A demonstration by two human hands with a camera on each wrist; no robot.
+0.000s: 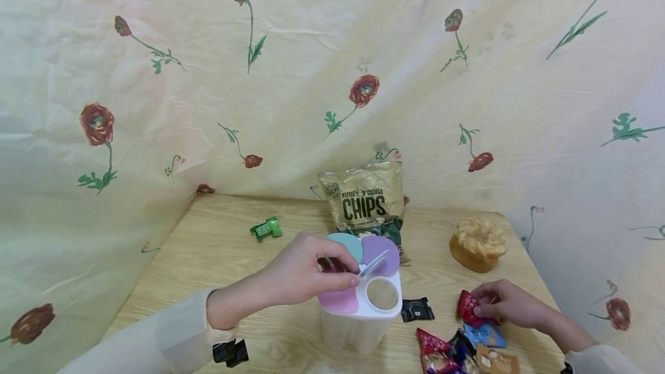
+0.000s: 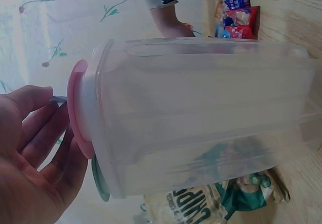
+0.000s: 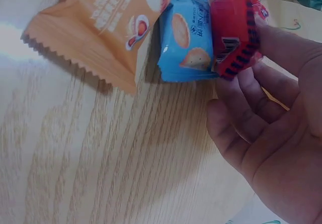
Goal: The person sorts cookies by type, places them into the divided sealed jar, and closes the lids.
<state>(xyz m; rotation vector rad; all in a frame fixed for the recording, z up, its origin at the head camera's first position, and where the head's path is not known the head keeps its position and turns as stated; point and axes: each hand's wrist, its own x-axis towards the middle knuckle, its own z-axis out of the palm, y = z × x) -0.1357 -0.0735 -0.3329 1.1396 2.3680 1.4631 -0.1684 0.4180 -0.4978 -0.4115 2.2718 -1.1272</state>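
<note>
A tall translucent container (image 2: 201,98) with a white top stands at the table's front middle. Its top has a teal lid (image 1: 347,246), a purple lid (image 1: 381,254), a pink lid (image 1: 340,300) and one uncovered round opening (image 1: 383,294). My left hand (image 1: 306,267) pinches a pale lid (image 1: 375,262) between thumb and fingers, tilted up beside that opening. Over on the right, my right hand (image 1: 511,303) holds a red snack packet (image 3: 234,30) between thumb and fingers. A blue packet (image 3: 187,35) lies right against it, with an orange-brown packet (image 3: 100,27) alongside.
A gold chips bag (image 1: 363,201) stands behind the container. Green wrapped pieces (image 1: 266,228) lie at the left, and a round bread-like cake (image 1: 478,244) sits at the right. A black packet (image 1: 417,309) and another red packet (image 1: 433,351) lie right of the container.
</note>
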